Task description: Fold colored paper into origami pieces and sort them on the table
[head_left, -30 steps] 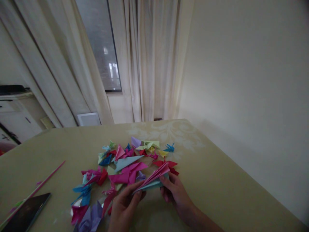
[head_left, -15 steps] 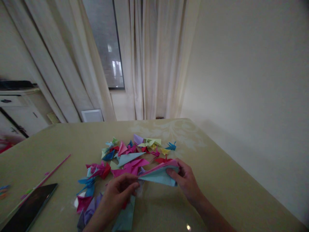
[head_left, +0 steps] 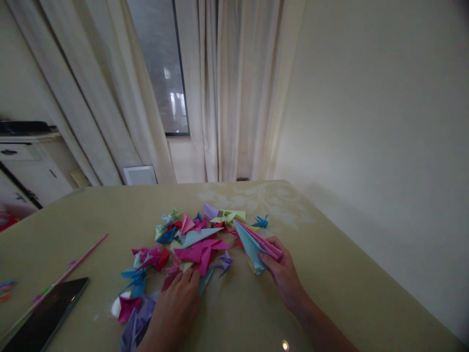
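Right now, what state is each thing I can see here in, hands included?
Right hand: closed on the pink and light-blue papers
Pink and light-blue papers: folded, held at a slant
Left hand: fingers down among folded papers, grip hidden
Magenta origami: folded, lying in the pile
Purple origami: folded, lying down
Phone: flat, screen dark
Curtains: parted
Drawer: shut

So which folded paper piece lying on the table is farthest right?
The small blue spiky piece, beyond the papers held in the right hand; every other piece on the table lies further left.
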Available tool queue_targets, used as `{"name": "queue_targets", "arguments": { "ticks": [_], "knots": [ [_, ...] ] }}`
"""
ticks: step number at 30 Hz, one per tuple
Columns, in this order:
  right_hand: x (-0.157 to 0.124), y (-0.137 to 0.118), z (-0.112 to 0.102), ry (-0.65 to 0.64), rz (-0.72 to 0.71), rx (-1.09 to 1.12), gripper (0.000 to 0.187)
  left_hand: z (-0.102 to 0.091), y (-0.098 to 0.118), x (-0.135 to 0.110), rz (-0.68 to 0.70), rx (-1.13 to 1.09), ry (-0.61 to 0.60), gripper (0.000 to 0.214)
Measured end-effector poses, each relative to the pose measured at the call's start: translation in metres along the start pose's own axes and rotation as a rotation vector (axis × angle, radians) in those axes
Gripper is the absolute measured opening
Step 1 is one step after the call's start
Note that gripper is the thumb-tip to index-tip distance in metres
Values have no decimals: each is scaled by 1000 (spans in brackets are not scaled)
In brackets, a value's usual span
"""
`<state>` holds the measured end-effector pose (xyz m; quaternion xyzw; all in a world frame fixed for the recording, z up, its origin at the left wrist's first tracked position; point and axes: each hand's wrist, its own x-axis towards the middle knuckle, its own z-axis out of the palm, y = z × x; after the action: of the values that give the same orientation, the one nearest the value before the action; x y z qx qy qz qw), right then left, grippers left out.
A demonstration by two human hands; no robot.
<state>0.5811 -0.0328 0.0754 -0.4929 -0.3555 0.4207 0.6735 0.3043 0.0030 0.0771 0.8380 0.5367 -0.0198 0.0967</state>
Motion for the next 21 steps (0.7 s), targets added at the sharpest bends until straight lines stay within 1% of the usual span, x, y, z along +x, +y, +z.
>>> {"name": "queue_targets", "arguments": {
  "ticks": [2,3,7,8,10,12,14,17,19,21],
  "knots": [
    [-1,1,1,-8,0,-11,39,-2,-6,3,24,-48,82,45],
    [-2,2,1,-14,2,-10,41,-2,-10,3,48,-88,161,41],
    [-3,5,1,-2,29,12,57,1,-23,4,187,-302,555,29],
    [-3,6,1,13,37,10,62,1,-24,4,206,-377,623,26],
    [-3,7,1,62,36,-11,68,0,-23,4,175,-555,688,23],
    [-5,6,2,74,3,-54,68,-1,-18,4,78,-776,675,25],
    [-8,3,6,-1,-45,-104,62,1,-10,4,14,-1050,605,32],
    [-20,-1,15,-168,-87,-177,50,7,7,3,27,-1429,418,40],
    [-31,0,22,-217,-89,-233,47,13,21,0,43,-1596,297,41],
    [-43,6,27,-251,-82,-267,45,19,37,-5,54,-1706,245,41]
  ]
}}
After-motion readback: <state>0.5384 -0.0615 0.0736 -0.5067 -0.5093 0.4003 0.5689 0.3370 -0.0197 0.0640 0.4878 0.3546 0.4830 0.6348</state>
